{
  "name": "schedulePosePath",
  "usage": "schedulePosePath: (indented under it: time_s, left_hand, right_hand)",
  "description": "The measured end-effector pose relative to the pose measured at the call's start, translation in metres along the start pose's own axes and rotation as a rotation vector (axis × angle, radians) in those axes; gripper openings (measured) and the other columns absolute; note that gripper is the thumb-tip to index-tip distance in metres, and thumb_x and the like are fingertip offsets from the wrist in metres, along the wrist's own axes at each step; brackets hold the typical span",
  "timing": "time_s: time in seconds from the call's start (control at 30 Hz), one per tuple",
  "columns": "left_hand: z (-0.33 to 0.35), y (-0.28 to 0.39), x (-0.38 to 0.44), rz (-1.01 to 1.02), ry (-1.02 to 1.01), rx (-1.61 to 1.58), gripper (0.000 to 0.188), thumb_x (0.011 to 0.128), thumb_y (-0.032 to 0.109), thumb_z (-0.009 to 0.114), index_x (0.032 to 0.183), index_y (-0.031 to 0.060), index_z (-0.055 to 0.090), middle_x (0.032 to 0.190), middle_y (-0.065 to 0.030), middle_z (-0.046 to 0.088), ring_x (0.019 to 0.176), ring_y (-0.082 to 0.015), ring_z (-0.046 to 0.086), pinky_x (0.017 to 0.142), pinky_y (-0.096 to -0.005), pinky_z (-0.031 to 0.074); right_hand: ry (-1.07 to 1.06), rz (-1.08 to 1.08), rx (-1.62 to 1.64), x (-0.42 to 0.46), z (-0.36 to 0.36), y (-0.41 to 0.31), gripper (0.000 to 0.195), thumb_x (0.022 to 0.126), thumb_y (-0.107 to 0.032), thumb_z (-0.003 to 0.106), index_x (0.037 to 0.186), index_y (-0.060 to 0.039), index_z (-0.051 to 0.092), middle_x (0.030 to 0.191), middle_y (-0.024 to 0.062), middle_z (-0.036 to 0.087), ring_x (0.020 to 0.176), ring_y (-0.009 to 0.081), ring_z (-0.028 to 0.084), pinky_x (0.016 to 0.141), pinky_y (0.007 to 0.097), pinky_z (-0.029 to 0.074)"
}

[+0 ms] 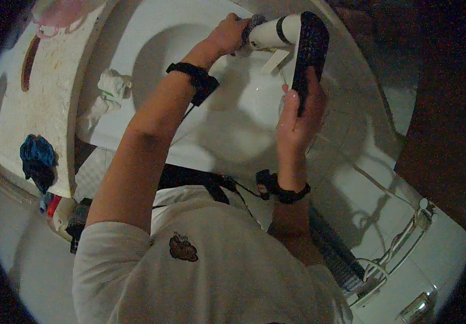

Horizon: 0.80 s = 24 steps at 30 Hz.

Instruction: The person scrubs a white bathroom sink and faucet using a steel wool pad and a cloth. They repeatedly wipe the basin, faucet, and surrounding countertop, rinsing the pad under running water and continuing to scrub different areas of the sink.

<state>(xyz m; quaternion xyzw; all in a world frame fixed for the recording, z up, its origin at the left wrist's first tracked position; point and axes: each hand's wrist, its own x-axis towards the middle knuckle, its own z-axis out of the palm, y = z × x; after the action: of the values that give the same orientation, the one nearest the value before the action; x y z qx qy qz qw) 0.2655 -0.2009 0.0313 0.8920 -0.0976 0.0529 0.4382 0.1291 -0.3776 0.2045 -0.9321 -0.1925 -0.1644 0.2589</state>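
Note:
My right hand [302, 109] grips the lower end of a dark-soled piece of footwear [311, 46], apparently a slide sandal, held upright over a white washbasin [148, 69]. Its white upper part [287, 30] bears a black stripe and points left. At the far left end of that part, my left hand [231, 34] is closed on a dark grey thing [254, 24], perhaps a scrubber, pressed against or close to the white part. A flat pale piece [276, 60] shows just below; I cannot tell if it belongs to the footwear. Both wrists wear black straps with small devices.
Crumpled white packaging [113, 83] lies at the basin's left rim. Further left, a pale ledge [59, 81] bears a brown comb [30, 62], a pink container [61, 16] and a dark blue cloth [37, 156]. A metal wall rack [403, 243] with cords stands at lower right.

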Motion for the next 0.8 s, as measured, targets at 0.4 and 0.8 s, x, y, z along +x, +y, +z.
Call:
schedulePosePath:
  time_s: [0.4, 0.8]
  left_hand:
    - [0.014, -0.026, 0.015, -0.026, -0.222, -0.042, 0.041, 0.077, 0.005, 0.060, 0.118, 0.0000, 0.062, 0.118, -0.0234, 0.061, 0.115, -0.0398, 0.055, 0.100, -0.0457, 0.045]
    - [-0.022, 0.005, 0.066, 0.201, -0.390, -0.195, 0.057, 0.081, 0.004, 0.050, 0.138, 0.0107, 0.054, 0.128, -0.0200, 0.062, 0.115, -0.0385, 0.060, 0.097, -0.0456, 0.050]
  right_hand:
    - [-0.018, -0.028, -0.016, 0.003, 0.000, 0.002, 0.044, 0.102, -0.019, 0.049, 0.139, 0.0033, 0.047, 0.123, 0.0204, 0.050, 0.103, 0.0273, 0.059, 0.082, 0.0388, 0.056]
    - [-0.071, 0.048, -0.028, -0.001, -0.006, 0.003, 0.044, 0.101, -0.020, 0.050, 0.139, 0.0020, 0.047, 0.125, 0.0198, 0.048, 0.110, 0.0277, 0.056, 0.079, 0.0374, 0.058]
